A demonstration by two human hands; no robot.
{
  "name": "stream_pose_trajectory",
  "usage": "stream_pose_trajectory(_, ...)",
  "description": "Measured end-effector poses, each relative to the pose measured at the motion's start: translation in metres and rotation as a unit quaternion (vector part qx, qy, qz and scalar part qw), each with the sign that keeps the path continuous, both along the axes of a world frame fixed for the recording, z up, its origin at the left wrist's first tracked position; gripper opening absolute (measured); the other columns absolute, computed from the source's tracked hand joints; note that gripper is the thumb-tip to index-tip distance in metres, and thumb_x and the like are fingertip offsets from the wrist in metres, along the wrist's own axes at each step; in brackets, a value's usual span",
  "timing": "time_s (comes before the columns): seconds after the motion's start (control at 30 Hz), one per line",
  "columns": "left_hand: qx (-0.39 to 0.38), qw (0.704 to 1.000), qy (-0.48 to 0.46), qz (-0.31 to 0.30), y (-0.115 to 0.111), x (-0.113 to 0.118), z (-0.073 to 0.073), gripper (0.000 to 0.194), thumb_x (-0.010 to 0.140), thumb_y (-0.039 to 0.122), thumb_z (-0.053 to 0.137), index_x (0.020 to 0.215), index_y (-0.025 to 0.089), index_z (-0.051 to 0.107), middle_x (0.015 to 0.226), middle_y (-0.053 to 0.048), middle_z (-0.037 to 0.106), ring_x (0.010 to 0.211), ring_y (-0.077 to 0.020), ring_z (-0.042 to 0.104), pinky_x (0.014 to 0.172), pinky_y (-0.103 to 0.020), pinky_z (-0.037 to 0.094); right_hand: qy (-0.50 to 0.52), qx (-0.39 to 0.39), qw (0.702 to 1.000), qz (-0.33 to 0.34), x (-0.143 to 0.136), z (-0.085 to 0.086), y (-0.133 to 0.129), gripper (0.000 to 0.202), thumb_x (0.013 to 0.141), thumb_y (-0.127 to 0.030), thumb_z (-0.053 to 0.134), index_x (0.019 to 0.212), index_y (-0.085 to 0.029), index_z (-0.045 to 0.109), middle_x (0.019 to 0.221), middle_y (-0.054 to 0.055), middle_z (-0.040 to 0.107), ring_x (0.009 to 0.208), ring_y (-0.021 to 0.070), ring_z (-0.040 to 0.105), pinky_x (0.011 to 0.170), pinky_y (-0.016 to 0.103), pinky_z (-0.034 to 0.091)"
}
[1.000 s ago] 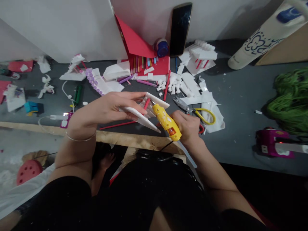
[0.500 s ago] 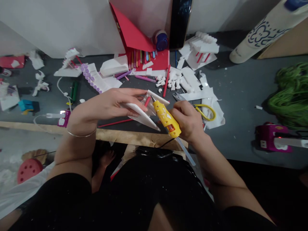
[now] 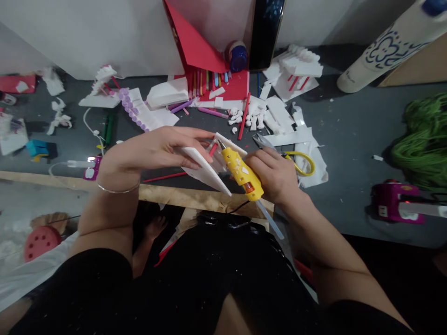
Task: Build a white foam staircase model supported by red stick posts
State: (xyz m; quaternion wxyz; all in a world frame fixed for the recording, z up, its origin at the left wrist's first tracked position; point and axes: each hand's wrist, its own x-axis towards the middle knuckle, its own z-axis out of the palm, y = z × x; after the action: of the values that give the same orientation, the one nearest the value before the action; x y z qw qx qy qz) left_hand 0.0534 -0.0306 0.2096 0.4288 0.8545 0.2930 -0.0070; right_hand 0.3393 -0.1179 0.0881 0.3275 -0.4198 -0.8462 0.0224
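Note:
My left hand [image 3: 174, 148] is closed on a small white foam-board model [image 3: 206, 172], two white panels joined by a red stick [image 3: 213, 149]. The model is tilted above the front edge of the table. In my right hand [image 3: 274, 172] is a yellow hot glue gun [image 3: 240, 172], my fingers wrapped round its grip. Its metal nozzle points up and left, close to the end of the red stick between the panels; whether it touches cannot be made out. A clear glue stick [image 3: 270, 221] juts from the gun's back end.
Yellow-handled scissors [image 3: 303, 163] lie beside my right hand on paper scraps. Behind are white clay pieces [image 3: 256, 122], a red stick [image 3: 244, 116] and another white model [image 3: 298, 70]. At right are green yarn [image 3: 419, 139], a purple device [image 3: 394, 202] and a tall bottle [image 3: 377, 51].
The view has shifted slightly. The white model's front panel is tilted a little differently in my left hand, while the glue gun stays near the red stick.

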Motion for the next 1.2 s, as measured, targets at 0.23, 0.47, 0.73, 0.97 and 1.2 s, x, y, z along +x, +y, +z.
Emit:
stream_pose_trajectory(0.23,0.0,1.0,0.012,-0.001,-0.004,0.006,0.004,0.049,0.107,0.063,0.054,0.111,0.023,0.083,0.142,-0.009,0.075,0.148,-0.0291,0.059,0.127,-0.044,0.047,-0.005,-0.004,1.0,-0.002,0.0,0.003,-0.001,0.017,0.103,-0.031,0.057,0.091,-0.021,0.064,0.088,0.007,0.073,0.078,0.0207,0.058,0.057,0.034,0.035)
stream_pose_trajectory(0.47,0.013,1.0,-0.005,0.0,0.0,-0.001,-0.003,0.036,0.103,0.055,0.063,0.112,0.027,0.084,0.145,-0.008,0.074,0.148,-0.032,0.061,0.12,-0.044,0.053,-0.003,-0.042,0.999,0.012,0.0,0.003,-0.002,0.017,0.101,-0.027,0.053,0.089,-0.023,0.064,0.081,0.006,0.068,0.076,0.0208,0.055,0.059,0.034,0.033)
stream_pose_trajectory(0.73,0.002,0.999,-0.015,0.043,0.004,-0.006,-0.009,0.037,0.096,0.057,0.071,0.107,0.025,0.084,0.145,-0.008,0.074,0.141,-0.0348,0.066,0.115,-0.047,0.056,0.009,-0.067,0.997,0.034,0.009,0.006,-0.004,0.021,0.103,-0.039,0.06,0.09,-0.023,0.061,0.082,0.006,0.067,0.075,0.0206,0.057,0.06,0.033,0.036)
stream_pose_trajectory(0.97,0.014,0.995,-0.002,0.099,0.005,-0.013,-0.01,0.046,0.093,0.065,0.071,0.112,0.024,0.082,0.151,-0.008,0.07,0.141,-0.035,0.065,0.117,-0.046,0.055,0.046,-0.081,0.995,-0.019,0.019,-0.009,-0.006,0.023,0.103,-0.043,0.062,0.09,-0.024,0.059,0.085,0.006,0.067,0.076,0.0212,0.062,0.066,0.033,0.045)
stream_pose_trajectory(1.2,0.008,0.992,0.055,0.11,0.002,-0.012,-0.012,0.05,0.095,0.063,0.067,0.118,0.02,0.079,0.16,-0.009,0.063,0.147,-0.0329,0.06,0.124,-0.046,0.047,-0.012,-0.104,0.989,-0.104,0.015,-0.031,0.0,0.024,0.102,-0.047,0.06,0.096,-0.024,0.058,0.096,0.011,0.068,0.087,0.0254,0.065,0.064,0.034,0.044)
